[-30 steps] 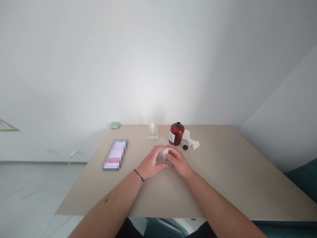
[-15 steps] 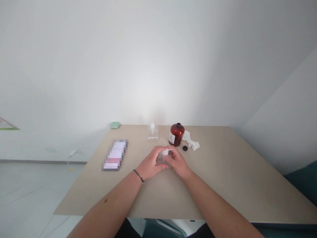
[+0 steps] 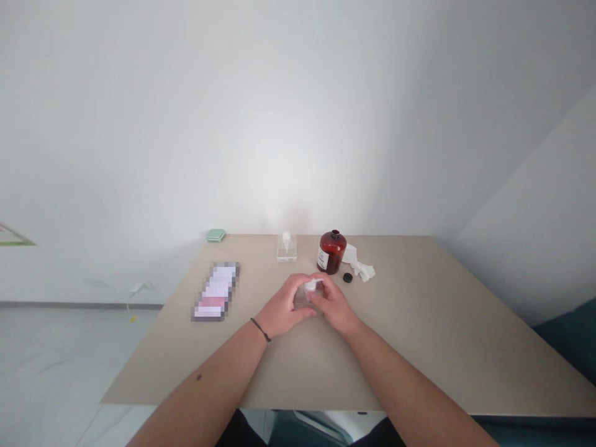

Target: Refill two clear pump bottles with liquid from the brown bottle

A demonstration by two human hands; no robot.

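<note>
At the near side of the table (image 3: 395, 360), both forearms extend over the edge toward the centre. The left hand (image 3: 285, 307), with a dark band (image 3: 261, 330) at its wrist, curves around the side of a clear bottle (image 3: 302, 303); its grip is closed on the bottle body. The right hand (image 3: 337, 305) is on the opposite side, fingers at the white pump top (image 3: 310, 286). It touches the assembly; whether these fingers are pinched tight cannot be told. The left-hand hold appears to brace the body and leave the right fingers free at the top. The contents of this bottle are hidden by the hands.

Left of the hands, a phone (image 3: 216, 290) lies flat, well apart, probably to keep it clear of the working area. Just beyond the right hand lies a black cap (image 3: 347, 277), near the amber bottle (image 3: 333, 245), which stands upright with its mouth uncovered, apparently within easy reach. Its lower part looks darker; a fill level cannot be confirmed. Crumpled tissue (image 3: 364, 270) lies behind and right of it. Farther back stands a second clear bottle (image 3: 281, 254) with a white top; its contents cannot be distinguished. A green case (image 3: 215, 235) sits at the far left corner, near the wall (image 3: 288, 124).
</note>
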